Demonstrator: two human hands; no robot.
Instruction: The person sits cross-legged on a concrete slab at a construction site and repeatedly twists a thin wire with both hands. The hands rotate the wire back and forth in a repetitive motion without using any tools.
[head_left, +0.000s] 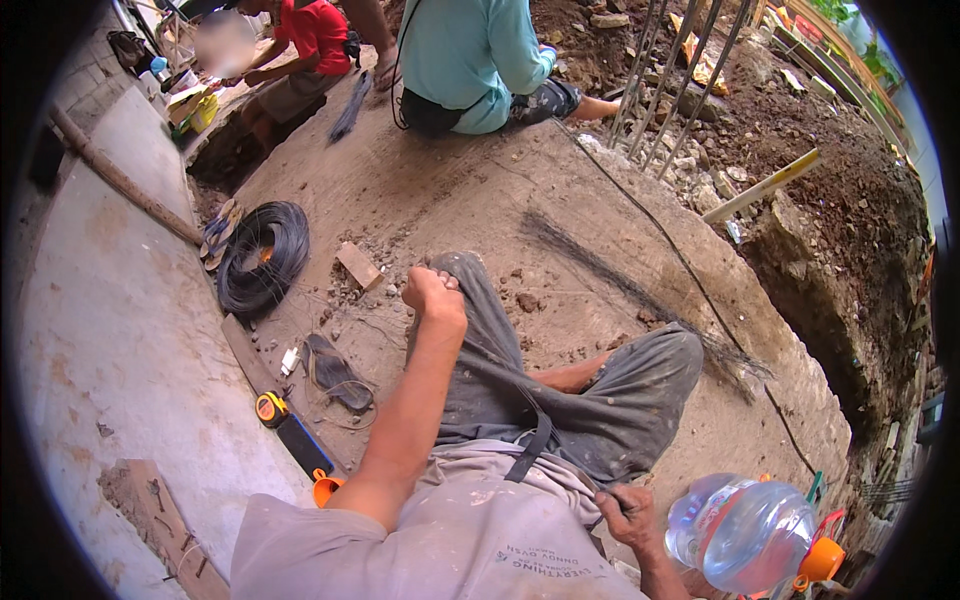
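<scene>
My left hand [435, 291] is closed in a fist at my left knee, against the grey trousers [475, 340]; whether anything is inside it is hidden. Low on the right, my right hand [632, 515] is beside my waist with its fingers curled at a dark edge that I cannot make out. A large clear water bottle [755, 540] with an orange cap lies tilted close to that hand. Left of my left forearm are a dark sandal [336, 372], a yellow-and-black tape measure [270, 408], a dark phone [303, 443] and an orange cup-like piece [325, 487].
A black wire coil [265, 258] and a wood block [359, 266] lie ahead on the concrete slab [450, 190]. Loose wires [620, 280] stretch across the right side. Two people sit ahead, one in teal [465, 70], one in red [318, 35]. Upright steel bars [680, 85] stand beside a dug-out edge.
</scene>
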